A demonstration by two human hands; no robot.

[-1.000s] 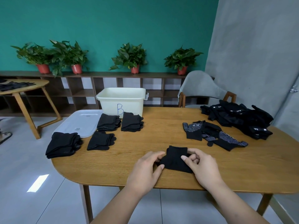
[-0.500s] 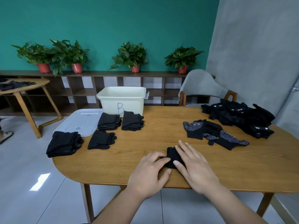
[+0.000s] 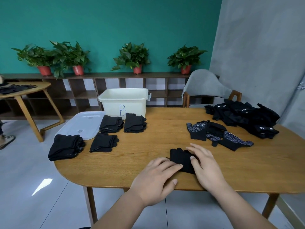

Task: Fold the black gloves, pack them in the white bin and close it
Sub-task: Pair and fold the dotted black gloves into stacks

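Note:
A folded black glove (image 3: 180,158) lies near the table's front edge. My left hand (image 3: 155,176) rests flat on its left part, and my right hand (image 3: 206,164) presses its right part with straight fingers. The white bin (image 3: 125,100), marked "B", stands open at the back, its lid (image 3: 80,125) flat on the table to its left. Folded glove stacks lie in front of the bin (image 3: 134,123), (image 3: 111,123), (image 3: 103,142) and at the left end (image 3: 65,147). Loose dotted gloves (image 3: 217,134) lie to the right, with a heap of gloves (image 3: 245,118) behind them.
The wooden table (image 3: 165,133) has a grey chair (image 3: 206,88) at its far right. A small round table (image 3: 24,91) with dark gloves stands to the left. A low shelf with several potted plants (image 3: 132,58) lines the green wall.
The glove went from held open between both hands to folded smaller and flat on the table. Both hands now lie flat on it, the right hand shifted slightly to the right.

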